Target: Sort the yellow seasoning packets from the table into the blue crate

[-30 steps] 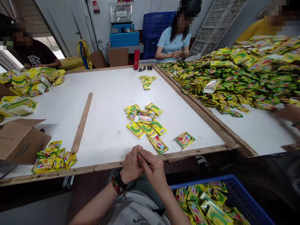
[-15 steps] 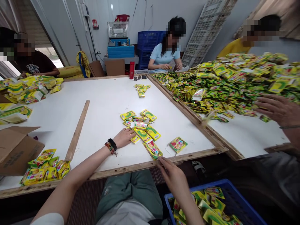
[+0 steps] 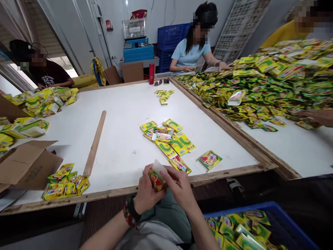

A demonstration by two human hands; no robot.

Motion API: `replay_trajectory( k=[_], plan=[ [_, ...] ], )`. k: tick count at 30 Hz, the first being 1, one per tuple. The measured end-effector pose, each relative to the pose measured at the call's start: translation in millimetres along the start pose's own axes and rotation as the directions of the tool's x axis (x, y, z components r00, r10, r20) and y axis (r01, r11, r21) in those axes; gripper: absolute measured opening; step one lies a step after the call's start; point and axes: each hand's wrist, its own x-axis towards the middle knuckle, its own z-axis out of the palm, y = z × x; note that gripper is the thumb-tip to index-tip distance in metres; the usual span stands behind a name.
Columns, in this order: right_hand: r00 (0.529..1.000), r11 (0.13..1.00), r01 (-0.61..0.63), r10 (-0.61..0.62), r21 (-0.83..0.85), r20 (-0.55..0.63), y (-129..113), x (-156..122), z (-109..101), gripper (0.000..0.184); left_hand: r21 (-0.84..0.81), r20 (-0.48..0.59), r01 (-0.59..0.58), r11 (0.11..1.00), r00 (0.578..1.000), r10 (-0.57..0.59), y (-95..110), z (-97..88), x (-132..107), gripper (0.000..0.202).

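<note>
Brown cardboard starts your left side: an open box [image 3: 28, 165] overlaps the left edge of the white worktop [image 3: 122, 166]. A loose pile of yellow packets [image 3: 47, 102] lies toward the back-left corner, and a smaller cluster [image 3: 65, 184] sits beside the box near the front edge. A wooden strip [image 3: 95, 144] lies across the worktop, its near end touching that cluster.

At the front edge, your left grip [image 3: 147, 189] cups a sachet [image 3: 156, 180] from below, and your right grip [image 3: 179, 187] closes on it from the other side. Both are firmly on it, holding it just above the edge, with a pale flap standing up at its top. The step in hand looks like working this one sachet, so the next move calls for keeping both grips steady on it.

Further right, loose sachets [image 3: 166, 139] lie mid-worktop, with a lone one [image 3: 210, 159] near the front edge. A blue crate [image 3: 260, 208] below the front edge holds more packets [image 3: 241, 229], cut off by the frame. Past the raised wooden divider [image 3: 234, 133], a big heap [image 3: 273, 80] reaches a co-worker's hand [image 3: 317, 117]. Your fingers hide most of the sachet, and its print is unreadable.
</note>
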Motion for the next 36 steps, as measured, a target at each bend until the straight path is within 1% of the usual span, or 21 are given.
replay_trajectory(
  k=[2,3,4,7,9,11,13,15,17,18,20,21,24,26,28,30,31,32,33,35,36],
  plan=[
    [0.993,0.983,-0.062,0.044,0.173,0.106,2,-2,-5,0.039,-0.038,-0.068,0.036,0.999,0.997,-0.039,2,11.0,-9,0.079],
    [0.990,0.972,-0.094,0.068,0.217,0.124,5,-3,-6,0.039,-0.062,-0.097,0.027,0.998,0.995,-0.033,1,15.7,-11,0.075],
    [0.989,0.967,-0.118,0.095,0.224,0.114,8,-3,-7,0.038,-0.085,-0.123,-0.003,0.996,0.992,-0.007,0,20.1,-12,0.069],
    [0.992,0.983,-0.130,0.129,0.130,0.012,16,-5,-3,0.038,-0.093,-0.189,-0.122,0.988,0.977,0.102,-11,31.2,-15,0.052],
    [0.996,0.992,-0.087,0.088,0.088,-0.010,18,-10,2,0.038,-0.053,-0.197,-0.162,0.985,0.969,0.148,-18,35.7,-17,0.056],
    [0.999,0.997,-0.013,0.011,0.074,0.034,19,-14,8,0.035,-0.018,-0.184,-0.139,0.990,0.974,0.133,-22,36.3,-17,0.067],
    [0.997,0.997,0.064,-0.066,0.031,0.038,20,-19,13,0.032,-0.024,-0.117,-0.076,0.997,0.990,0.073,-20,32.9,-15,0.072],
    [0.996,0.996,0.083,-0.085,-0.036,-0.032,22,-20,16,0.030,-0.060,0.012,-0.010,0.998,1.000,0.010,-15,27.2,-11,0.070],
    [0.993,0.998,0.014,-0.020,-0.054,-0.114,26,-18,16,0.029,-0.107,0.119,0.054,0.993,0.992,-0.042,-7,21.3,-5,0.071],
    [0.991,0.999,-0.034,0.029,-0.037,-0.132,27,-17,14,0.030,-0.128,0.148,0.089,0.988,0.986,-0.069,-4,18.7,-2,0.074],
    [0.988,0.994,-0.105,0.106,0.010,-0.109,30,-13,9,0.031,-0.166,0.186,0.157,0.974,0.975,-0.126,3,14.7,3,0.077],
    [0.991,0.994,-0.109,0.111,0.021,-0.075,30,-12,6,0.032,-0.185,0.199,0.178,0.967,0.970,-0.140,6,13.3,6,0.076],
    [0.997,0.999,-0.019,0.023,-0.051,0.071,31,-9,-2,0.036,-0.230,0.226,0.208,0.951,0.962,-0.156,12,10.3,11,0.069],
    [0.991,0.991,0.053,-0.036,-0.127,0.132,33,-9,-1,0.042,-0.241,0.264,0.227,0.944,0.951,-0.161,13,7.9,14,0.072],
    [0.993,0.987,0.066,-0.051,-0.147,0.107,37,-12,3,0.043,-0.265,0.338,0.230,0.936,0.932,-0.133,10,3.5,17,0.086],
    [1.000,0.993,0.020,-0.019,-0.113,0.009,41,-19,2,0.041,-0.352,0.428,0.236,0.905,0.901,-0.069,2,-3.9,18,0.103],
    [0.998,0.995,-0.019,0.014,-0.094,-0.054,43,-26,-3,0.042,-0.412,0.459,0.245,0.878,0.888,-0.032,-3,-8.8,18,0.107],
    [0.991,0.994,-0.072,0.061,-0.085,-0.120,44,-35,-14,0.045,-0.464,0.474,0.256,0.848,0.881,-0.007,-8,-14.2,18,0.105],
    [0.977,0.985,-0.140,0.119,-0.106,-0.179,45,-46,-30,0.048,-0.502,0.470,0.267,0.823,0.883,0.000,-14,-19.8,18,0.098],
    [0.934,0.918,-0.302,0.231,-0.258,-0.273,48,-72,-73,0.055,-0.511,0.412,0.268,0.817,0.910,-0.041,-22,-29.2,17,0.076],
    [0.916,0.828,-0.376,0.263,-0.415,-0.304,50,-84,-97,0.055,-0.487,0.377,0.262,0.833,0.924,-0.070,-24,-31.8,16,0.065]
  ],
)
